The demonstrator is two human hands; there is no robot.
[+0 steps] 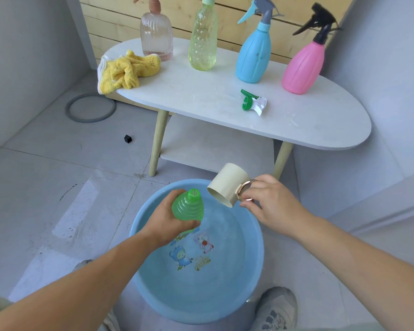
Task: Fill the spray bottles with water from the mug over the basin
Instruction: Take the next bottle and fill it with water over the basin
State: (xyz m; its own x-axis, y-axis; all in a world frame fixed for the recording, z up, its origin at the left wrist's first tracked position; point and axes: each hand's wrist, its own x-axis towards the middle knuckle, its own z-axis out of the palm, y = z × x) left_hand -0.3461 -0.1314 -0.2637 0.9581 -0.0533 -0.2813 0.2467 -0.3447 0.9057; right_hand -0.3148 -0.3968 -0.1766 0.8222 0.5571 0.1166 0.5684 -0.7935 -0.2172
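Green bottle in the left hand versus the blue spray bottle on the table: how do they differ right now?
The green bottle has a bare, open threaded neck; the blue spray bottle wears its trigger head. The left hand grips the green bottle over the basin; the blue spray bottle stands upright on the table. The green bottle is translucent, the blue spray bottle opaque. Both are plastic, narrowing to the neck.

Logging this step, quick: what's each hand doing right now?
Left hand: grips the green bottle over the basin.
Right hand: holds the mug by its handle.
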